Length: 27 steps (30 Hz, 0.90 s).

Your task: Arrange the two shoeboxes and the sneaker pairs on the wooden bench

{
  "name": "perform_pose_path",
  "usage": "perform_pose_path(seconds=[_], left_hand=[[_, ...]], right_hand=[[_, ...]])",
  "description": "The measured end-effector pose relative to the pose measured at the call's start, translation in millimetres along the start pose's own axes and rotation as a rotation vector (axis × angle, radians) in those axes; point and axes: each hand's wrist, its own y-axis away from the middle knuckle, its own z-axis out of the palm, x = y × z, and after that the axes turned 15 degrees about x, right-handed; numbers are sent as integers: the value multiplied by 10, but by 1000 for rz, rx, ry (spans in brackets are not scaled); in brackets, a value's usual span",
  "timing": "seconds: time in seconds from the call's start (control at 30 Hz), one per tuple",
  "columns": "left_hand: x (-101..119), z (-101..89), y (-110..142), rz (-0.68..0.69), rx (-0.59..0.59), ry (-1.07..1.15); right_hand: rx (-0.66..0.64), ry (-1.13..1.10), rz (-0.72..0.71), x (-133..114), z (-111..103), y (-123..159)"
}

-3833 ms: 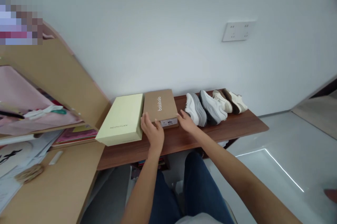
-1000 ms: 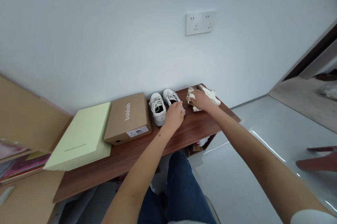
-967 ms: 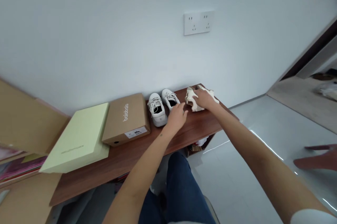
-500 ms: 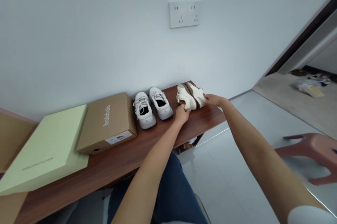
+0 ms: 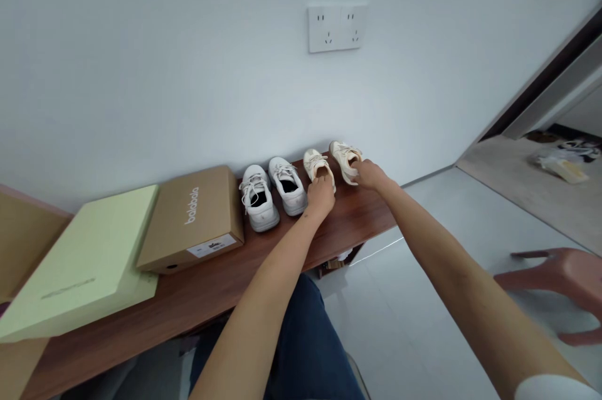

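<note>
My left hand (image 5: pixel 322 197) grips the heel of a cream sneaker (image 5: pixel 314 162), its fingers partly inside the opening. A second cream sneaker (image 5: pixel 342 158) is held at its heel by my right hand (image 5: pixel 369 174). Both cream sneakers are upright at the right end of a reddish-brown wooden bench (image 5: pixel 360 215), toes toward the wall, with a small gap between them. Just left of them stand two white lace-up sneakers, one (image 5: pixel 288 185) close to my left hand and the other (image 5: pixel 258 199) farther left.
A brown shoe box (image 5: pixel 188 212) and a pale green box (image 5: pixel 94 256) lie on the bench's left part. Behind is a white wall with a socket panel (image 5: pixel 337 28). A pink stool (image 5: pixel 559 274) stands on the tiled floor at right.
The cream sneakers were tilted together on their sides; now they are upright and apart, toes toward the wall. My left hand's sneaker has shifted left, nearer the white pair.
</note>
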Motion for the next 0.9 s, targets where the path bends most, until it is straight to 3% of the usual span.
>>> perform_pose_path(seconds=[0.23, 0.6, 0.9], left_hand=[[-34, -31, -136, -1, -15, 30], [-72, 76, -147, -58, -36, 126], [-66, 74, -92, -37, -15, 106]], right_hand=[[-15, 51, -34, -252, 6, -130], [-47, 40, -40, -287, 226, -127], [-37, 22, -24, -304, 201, -114]])
